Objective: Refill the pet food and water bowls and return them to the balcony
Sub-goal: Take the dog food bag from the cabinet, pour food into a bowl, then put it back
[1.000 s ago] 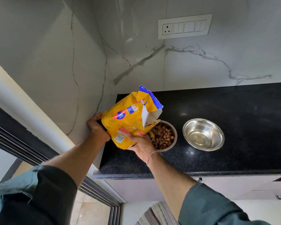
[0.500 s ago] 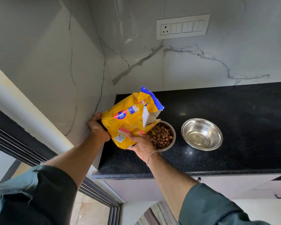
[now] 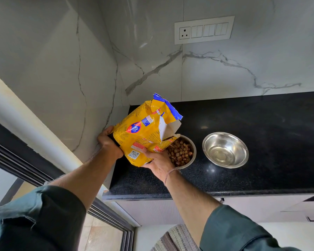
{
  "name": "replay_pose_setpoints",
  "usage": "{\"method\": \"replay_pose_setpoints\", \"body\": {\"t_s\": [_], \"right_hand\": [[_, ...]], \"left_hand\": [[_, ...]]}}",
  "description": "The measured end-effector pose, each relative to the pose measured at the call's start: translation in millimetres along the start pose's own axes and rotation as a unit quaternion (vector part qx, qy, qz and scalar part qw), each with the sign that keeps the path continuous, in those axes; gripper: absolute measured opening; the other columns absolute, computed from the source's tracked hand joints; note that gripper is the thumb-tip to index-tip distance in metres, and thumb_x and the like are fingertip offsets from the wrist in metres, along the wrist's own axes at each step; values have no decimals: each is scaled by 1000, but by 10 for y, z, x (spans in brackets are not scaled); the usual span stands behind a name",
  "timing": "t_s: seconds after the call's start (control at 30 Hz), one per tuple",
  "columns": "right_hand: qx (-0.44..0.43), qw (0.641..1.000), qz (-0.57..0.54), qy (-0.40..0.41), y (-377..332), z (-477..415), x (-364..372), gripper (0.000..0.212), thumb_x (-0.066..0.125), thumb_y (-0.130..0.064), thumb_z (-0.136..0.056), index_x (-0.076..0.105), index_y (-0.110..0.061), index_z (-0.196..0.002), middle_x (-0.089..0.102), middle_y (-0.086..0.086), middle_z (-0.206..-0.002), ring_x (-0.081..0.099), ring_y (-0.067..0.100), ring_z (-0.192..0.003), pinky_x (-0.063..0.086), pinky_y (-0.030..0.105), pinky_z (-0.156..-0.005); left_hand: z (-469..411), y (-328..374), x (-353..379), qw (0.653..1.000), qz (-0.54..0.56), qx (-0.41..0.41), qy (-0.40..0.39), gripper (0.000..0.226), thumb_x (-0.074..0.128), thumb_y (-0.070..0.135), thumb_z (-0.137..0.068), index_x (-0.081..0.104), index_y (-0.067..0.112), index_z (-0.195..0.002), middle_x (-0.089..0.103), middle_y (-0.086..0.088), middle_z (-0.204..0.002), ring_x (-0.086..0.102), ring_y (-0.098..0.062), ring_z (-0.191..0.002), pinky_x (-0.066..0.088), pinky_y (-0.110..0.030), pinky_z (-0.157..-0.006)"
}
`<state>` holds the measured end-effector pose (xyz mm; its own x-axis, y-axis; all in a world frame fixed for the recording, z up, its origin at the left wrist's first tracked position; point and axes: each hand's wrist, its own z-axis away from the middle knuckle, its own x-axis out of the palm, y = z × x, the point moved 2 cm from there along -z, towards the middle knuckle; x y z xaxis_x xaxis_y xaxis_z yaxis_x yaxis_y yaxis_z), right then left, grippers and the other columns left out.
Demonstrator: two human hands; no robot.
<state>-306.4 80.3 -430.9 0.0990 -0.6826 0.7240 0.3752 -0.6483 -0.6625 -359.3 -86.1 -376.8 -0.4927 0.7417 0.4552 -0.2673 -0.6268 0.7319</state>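
Left hand (image 3: 108, 144) gripped the food bag (image 3: 143, 131) at its base to lift it; right hand (image 3: 158, 160) held its underside, presumably steering the torn mouth, tilted over the kibble-filled food bowl (image 3: 194, 151). Water bowl (image 3: 241, 153) stood just beside, on the counter (image 3: 261, 124).

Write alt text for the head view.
The left hand and right hand hold a torn-open yellow pet food bag tilted over a steel bowl of kibble on a black counter. A second steel bowl sits apart to its right.
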Motion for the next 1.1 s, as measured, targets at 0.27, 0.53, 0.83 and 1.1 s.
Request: {"method": "replay_pose_setpoints", "body": {"t_s": [0.27,0.53,0.83,1.1], "right_hand": [[4,1000,0,-5,6,-18,3,96,96,-20,-59,52,-28,-145,65,8,-138,57,40,-130,39,77,-100],[3,1000,-12,5,-5,-13,-23,72,82,-9,-73,57,-31,-137,68,7,-134,56,41,-129,35,79,-102],[7,1000,-8,3,23,-50,-39,76,82,-9,-74,54,-28,-142,66,9,-137,56,41,-130,37,78,-101],[12,1000,-5,7,39,-73,-47,76,82,-12,-74,53,-28,-143,66,8,-136,57,39,-128,42,75,-99]], "left_hand": [[0,-1,5,1000,-3,4,16,39,45,46,-98,74,25,-113,78,-12,-103,72,-35,-98,56,-49,-91],[-17,-18,8,1000,-4,6,19,38,45,46,-97,74,25,-112,77,-12,-108,72,-35,-100,55,-49,-92],[-59,-8,-15,1000,-3,1,22,39,47,47,-96,73,27,-117,77,-11,-111,71,-36,-105,55,-51,-92],[-81,2,-31,1000,-6,2,25,42,47,46,-96,74,24,-118,77,-11,-112,73,-35,-101,55,-51,-93]]}}
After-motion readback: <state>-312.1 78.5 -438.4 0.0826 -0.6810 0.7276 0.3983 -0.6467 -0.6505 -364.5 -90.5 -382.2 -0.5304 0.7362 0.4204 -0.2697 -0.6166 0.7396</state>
